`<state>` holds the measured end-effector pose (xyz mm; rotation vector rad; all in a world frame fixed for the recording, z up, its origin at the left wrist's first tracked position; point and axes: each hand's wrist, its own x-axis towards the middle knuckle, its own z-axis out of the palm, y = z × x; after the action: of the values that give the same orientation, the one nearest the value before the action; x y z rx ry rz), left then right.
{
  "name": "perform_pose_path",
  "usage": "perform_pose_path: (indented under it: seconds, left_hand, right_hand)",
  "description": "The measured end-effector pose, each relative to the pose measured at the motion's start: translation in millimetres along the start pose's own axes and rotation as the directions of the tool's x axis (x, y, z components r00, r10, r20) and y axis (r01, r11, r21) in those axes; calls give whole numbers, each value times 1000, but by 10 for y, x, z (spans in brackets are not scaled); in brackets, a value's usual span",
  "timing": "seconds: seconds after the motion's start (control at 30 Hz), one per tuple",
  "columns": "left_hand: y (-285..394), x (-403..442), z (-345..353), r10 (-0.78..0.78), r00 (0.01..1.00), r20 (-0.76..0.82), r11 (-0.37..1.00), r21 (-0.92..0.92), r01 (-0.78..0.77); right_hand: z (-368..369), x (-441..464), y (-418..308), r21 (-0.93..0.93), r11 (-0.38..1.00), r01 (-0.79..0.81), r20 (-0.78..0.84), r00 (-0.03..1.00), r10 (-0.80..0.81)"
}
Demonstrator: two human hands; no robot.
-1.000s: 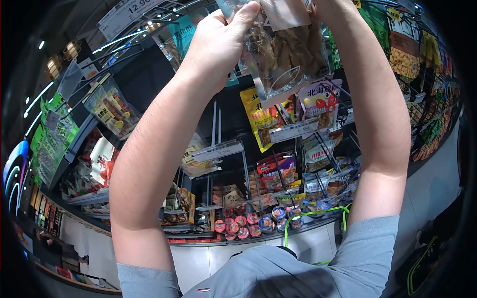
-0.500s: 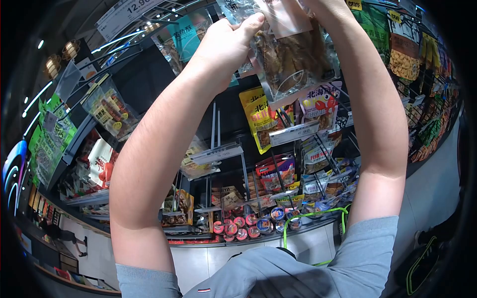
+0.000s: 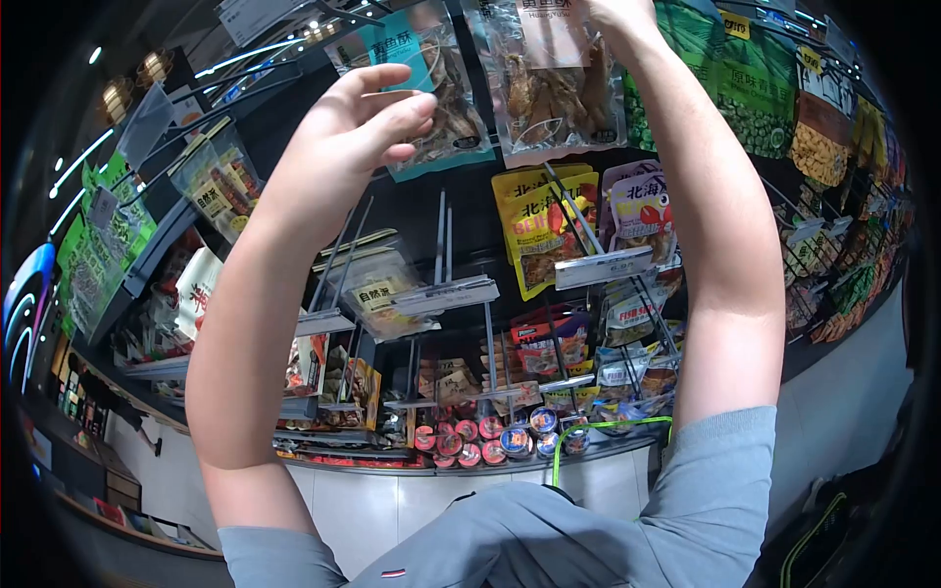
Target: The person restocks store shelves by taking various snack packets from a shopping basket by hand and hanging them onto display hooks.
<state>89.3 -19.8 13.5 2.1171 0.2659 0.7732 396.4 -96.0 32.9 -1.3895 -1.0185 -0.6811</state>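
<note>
My left hand [image 3: 358, 132] is raised at the upper left, thumb and fingers apart, holding nothing. Just behind it hangs a clear bag of dried fish with a teal label [image 3: 395, 44]. To the right, a clear snack bag with a pale pink label and brown dried fish [image 3: 554, 108] hangs upright, its top cut off by the frame. My right hand [image 3: 624, 14] is at that bag's upper right corner. Its fingers run out of view at the top edge, so I cannot tell whether they grip the bag.
Below, yellow snack bags [image 3: 544, 230] and purple crab-picture bags [image 3: 642, 211] hang on hooks. Price tag holders [image 3: 603, 268] jut forward. Round tubs [image 3: 515, 441] stand on the bottom shelf. Green bean bags [image 3: 755, 93] hang at right. A clear pouch [image 3: 377, 294] hangs lower left.
My left hand has let go of the pink-labelled bag and moved left and down, its fingers opening. The bag now hangs straighter, further left, beside the teal-labelled one. My right hand stays near its top.
</note>
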Motion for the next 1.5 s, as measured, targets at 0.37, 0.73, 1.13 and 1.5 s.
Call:
perform_pose_path:
  seconds: [0.37,0.73,1.13,1.5]
  left_hand:
    - [-908,-2905,-674,-289,957,-29,716,-670,195]
    - [-2777,-7125,384,-891,-448,75,-258,-895,363]
    - [-2543,-8419,685,-917,-341,209,-400,-488,776]
    - [-2306,-8606,714,-946,-311,93,-324,-232,917]
  right_hand:
    - [314,116,395,-254,966,-43,47,997,57]
    - [161,-160,-57,-299,952,-65,78,993,92]
    - [-411,-569,-286,-765,639,72,292,924,246]
    - [-2026,-1456,-92,-903,371,215,372,823,430]
